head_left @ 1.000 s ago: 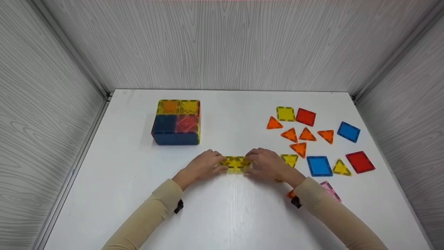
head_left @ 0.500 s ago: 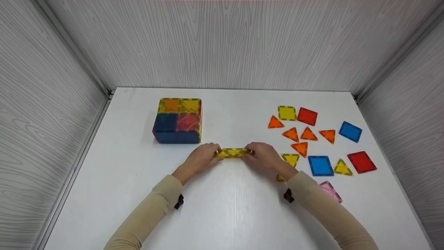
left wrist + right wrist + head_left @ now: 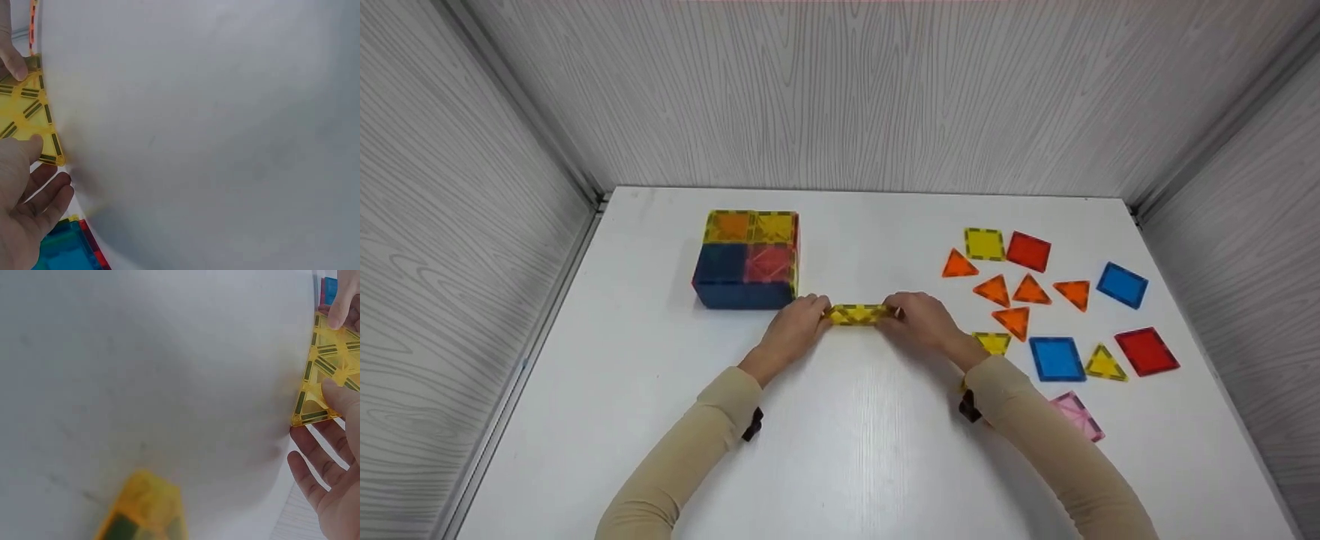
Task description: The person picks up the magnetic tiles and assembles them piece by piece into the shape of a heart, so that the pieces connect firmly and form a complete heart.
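Both hands hold a yellow panel (image 3: 857, 315) of joined triangular magnetic tiles, one hand at each end. My left hand (image 3: 795, 326) pinches the left end, its thumb on the face in the left wrist view. At the opposite end, my right hand (image 3: 924, 324) pinches a corner between thumb and fingers. The panel looks tilted up, with its lower edge at or near the table; contact is unclear. Just behind the left hand stands a block (image 3: 746, 262) built of magnetic tiles, dark blue in front, with yellow, orange and red parts on top.
Loose tiles lie on the right of the white table (image 3: 840, 450): several orange triangles (image 3: 1011, 322), yellow triangles (image 3: 1105, 364), red squares (image 3: 1147, 351), blue squares (image 3: 1057, 358), a yellow square (image 3: 984, 244) and a pink tile (image 3: 1078, 415). Grey wood-grain walls surround the table.
Both hands have moved away from the body, slightly left, carrying the yellow panel closer to the tile block. The loose tiles and block stay in place.
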{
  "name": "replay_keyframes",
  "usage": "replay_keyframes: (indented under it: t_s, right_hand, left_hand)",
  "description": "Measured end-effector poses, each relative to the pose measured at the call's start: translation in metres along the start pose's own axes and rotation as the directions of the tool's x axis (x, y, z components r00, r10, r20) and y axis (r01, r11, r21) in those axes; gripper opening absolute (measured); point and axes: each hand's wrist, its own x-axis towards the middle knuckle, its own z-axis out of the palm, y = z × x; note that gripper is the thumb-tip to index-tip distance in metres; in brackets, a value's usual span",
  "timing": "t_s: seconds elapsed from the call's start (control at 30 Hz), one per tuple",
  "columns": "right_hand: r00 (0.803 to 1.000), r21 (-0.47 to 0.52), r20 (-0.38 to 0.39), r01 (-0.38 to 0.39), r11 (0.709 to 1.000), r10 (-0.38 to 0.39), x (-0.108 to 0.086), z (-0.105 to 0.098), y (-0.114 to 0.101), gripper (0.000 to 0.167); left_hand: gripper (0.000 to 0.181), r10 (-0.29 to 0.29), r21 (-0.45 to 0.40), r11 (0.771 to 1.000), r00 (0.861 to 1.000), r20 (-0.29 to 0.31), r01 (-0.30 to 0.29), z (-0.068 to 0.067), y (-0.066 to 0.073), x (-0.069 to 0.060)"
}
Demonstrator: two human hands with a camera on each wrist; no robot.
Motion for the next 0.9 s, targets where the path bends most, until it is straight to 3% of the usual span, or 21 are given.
replay_keyframes:
  t_s: [0.2, 0.33, 0.5, 0.73, 0.9]
  right_hand:
    - [1.0, 0.003, -0.003, 0.007, 1.0, -0.007, -0.002, -0.001, 0.002, 0.024]
    - [0.999, -0.006, -0.017, 0.028, 1.0, -0.028, -0.005, -0.002, 0.004, 0.027]
    - [1.0, 0.025, 0.008, 0.018, 1.0, -0.018, -0.018, -0.016, 0.013, 0.037]
    - [0.998, -0.077, 0.04, -0.036, 0.996, 0.039, -0.07, -0.051, 0.043, 0.046]
    - [0.999, -0.179, 0.043, 0.019, 0.984, -0.012, -0.111, -0.059, 0.059, 0.049]
  left_hand:
    - [0.016, -0.014, 0.0, 1.0, 1.0, -0.002, 0.014, 0.002, 0.002, 0.001]
    - [0.016, 0.013, -0.005, 1.0, 1.0, -0.022, -0.014, 0.003, 0.001, 0.0]
    - [0.017, 0.026, -0.011, 1.0, 0.999, -0.037, -0.027, 0.003, 0.001, 0.0]
    - [0.02, -0.029, -0.027, 0.999, 0.999, -0.018, 0.029, 0.004, 0.001, 0.0]
    - [0.019, -0.039, -0.029, 0.999, 0.998, -0.044, 0.038, 0.005, 0.0, -0.002]
